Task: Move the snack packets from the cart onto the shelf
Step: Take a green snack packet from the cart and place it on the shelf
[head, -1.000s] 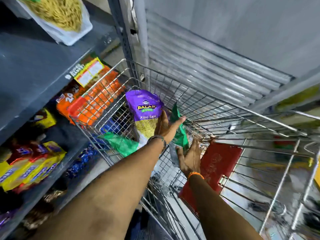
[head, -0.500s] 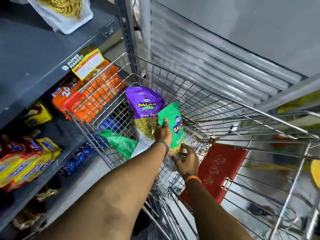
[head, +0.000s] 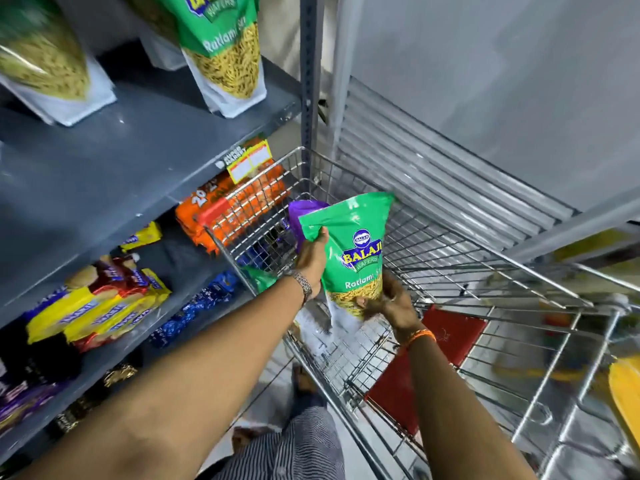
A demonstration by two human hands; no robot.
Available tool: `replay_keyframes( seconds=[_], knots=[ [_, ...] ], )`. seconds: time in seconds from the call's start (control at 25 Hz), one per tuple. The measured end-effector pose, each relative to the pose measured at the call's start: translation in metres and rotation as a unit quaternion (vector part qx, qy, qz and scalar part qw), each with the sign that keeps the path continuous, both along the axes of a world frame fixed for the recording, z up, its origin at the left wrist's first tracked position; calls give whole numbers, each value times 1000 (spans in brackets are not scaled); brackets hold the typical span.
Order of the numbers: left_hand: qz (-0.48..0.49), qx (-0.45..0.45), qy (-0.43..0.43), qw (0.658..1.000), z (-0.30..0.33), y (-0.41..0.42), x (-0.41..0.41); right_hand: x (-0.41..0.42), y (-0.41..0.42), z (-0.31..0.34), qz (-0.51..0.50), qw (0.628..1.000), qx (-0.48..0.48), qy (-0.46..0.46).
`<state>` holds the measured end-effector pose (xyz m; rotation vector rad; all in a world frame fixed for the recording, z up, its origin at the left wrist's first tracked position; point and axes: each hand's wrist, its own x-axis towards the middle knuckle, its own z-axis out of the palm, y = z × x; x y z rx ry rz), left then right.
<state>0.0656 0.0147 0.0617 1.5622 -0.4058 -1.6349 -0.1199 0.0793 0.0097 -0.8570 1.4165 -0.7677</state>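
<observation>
Over the wire cart (head: pixel 460 249) I hold a green Balaji Ratlami sev packet (head: pixel 353 247) upright. My left hand (head: pixel 313 259) grips its left edge, thumb on the front, together with a purple packet (head: pixel 306 211) mostly hidden behind it. My right hand (head: pixel 389 303) pinches the green packet's clear lower end. Another green packet (head: pixel 259 277) lies in the cart's near-left corner. To the left, the grey shelf (head: pixel 138 157) carries two matching green sev packets (head: pixel 221 46) (head: pixel 41 60) standing upright.
Below the grey shelf sit orange packs (head: pixel 221 211), yellow and red packs (head: pixel 100 310) and blue wrappers (head: pixel 194 306). A steel upright (head: pixel 311 81) stands at the shelf's right end. The cart's red seat flap (head: pixel 450 341) is below my right hand. A ribbed shutter (head: pixel 450 174) backs the cart.
Both hands have lifted the packets higher out of the cart. The green packet now covers the purple one. My view has tilted up, showing the upper shelf's green packets.
</observation>
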Motion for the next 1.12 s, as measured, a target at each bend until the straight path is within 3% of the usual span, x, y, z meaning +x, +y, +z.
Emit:
replay_keyframes(
  seconds=[0.24,0.52,0.8,1.12],
  knots=[
    [-51,-77,27,995,91,-2,67,34,-23,89,139,989,-55,-23],
    [97,-170,-21,980,178,12,152,118,-61,154,213,965,-147,-32],
    [205,-290,-53,933,242,8,240,225,-130,210,337,911,-236,-11],
    [272,-283,-81,916,260,-39,309,314,-191,227,377,883,-279,-15]
  ],
)
